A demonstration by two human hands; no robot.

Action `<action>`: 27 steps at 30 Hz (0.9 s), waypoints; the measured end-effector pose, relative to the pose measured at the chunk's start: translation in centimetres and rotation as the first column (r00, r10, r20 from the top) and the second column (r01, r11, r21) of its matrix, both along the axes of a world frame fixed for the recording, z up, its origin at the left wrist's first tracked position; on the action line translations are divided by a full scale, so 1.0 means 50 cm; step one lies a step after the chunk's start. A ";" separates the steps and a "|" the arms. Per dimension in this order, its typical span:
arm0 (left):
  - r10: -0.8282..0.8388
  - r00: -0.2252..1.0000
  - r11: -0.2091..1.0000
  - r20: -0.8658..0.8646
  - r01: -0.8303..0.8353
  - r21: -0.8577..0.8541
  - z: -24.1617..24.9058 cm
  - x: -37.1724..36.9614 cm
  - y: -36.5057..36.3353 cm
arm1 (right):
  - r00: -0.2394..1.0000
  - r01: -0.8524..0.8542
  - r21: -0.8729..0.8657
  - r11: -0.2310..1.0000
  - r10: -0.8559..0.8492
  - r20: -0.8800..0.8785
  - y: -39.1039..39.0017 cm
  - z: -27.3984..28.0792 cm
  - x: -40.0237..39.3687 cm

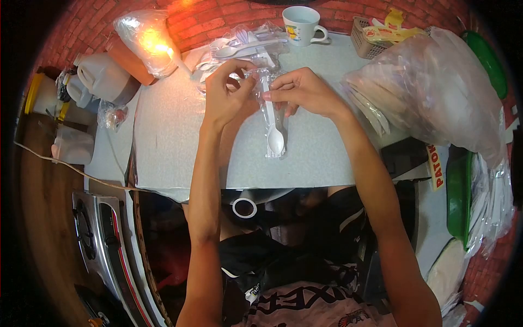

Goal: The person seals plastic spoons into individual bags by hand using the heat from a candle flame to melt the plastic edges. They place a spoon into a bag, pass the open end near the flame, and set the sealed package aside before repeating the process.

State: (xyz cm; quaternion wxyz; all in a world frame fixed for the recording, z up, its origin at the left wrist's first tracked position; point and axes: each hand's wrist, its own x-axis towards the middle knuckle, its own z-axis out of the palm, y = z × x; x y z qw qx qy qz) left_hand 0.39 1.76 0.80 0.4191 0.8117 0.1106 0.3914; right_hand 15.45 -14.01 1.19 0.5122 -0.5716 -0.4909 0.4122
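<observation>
A white plastic spoon (276, 143) lies in a clear narrow wrapper over the grey-white table (174, 136), bowl end toward me. My right hand (305, 92) pinches the spoon's handle part and wrapper between thumb and fingers. Just left of it, my left hand (230, 90) has its thumb and forefinger closed on the upper end of the clear wrapper. Behind my hands is a pile of white plastic spoons (239, 50) and clear wrappers.
A white mug (301, 26) stands at the back, beside a basket (368, 43) with yellow packets. A large clear bag (436, 87) fills the right side. Jugs (103, 79) and a lit, bulging plastic bag (144, 41) are at left. A stove (106, 245) sits lower left.
</observation>
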 end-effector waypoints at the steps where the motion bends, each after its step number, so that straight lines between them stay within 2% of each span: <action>1: -0.003 1.000 1.000 -0.005 0.003 0.015 -0.003 0.000 0.003 | 1.000 -0.001 0.000 1.000 0.001 0.000 -0.001 0.001 0.000; 5: -0.001 1.000 0.998 0.000 0.001 0.062 -0.002 -0.003 0.005 | 1.000 -0.006 0.015 1.000 0.007 -0.021 -0.003 0.006 -0.003; 23: -0.056 0.994 0.998 -0.095 0.058 0.017 0.001 -0.010 0.001 | 1.000 0.008 0.034 0.999 -0.007 -0.024 -0.004 0.011 -0.003; 27: -0.024 0.998 0.999 -0.064 0.027 0.041 0.003 -0.009 -0.003 | 1.000 0.005 0.027 1.000 -0.004 -0.022 -0.001 0.005 -0.002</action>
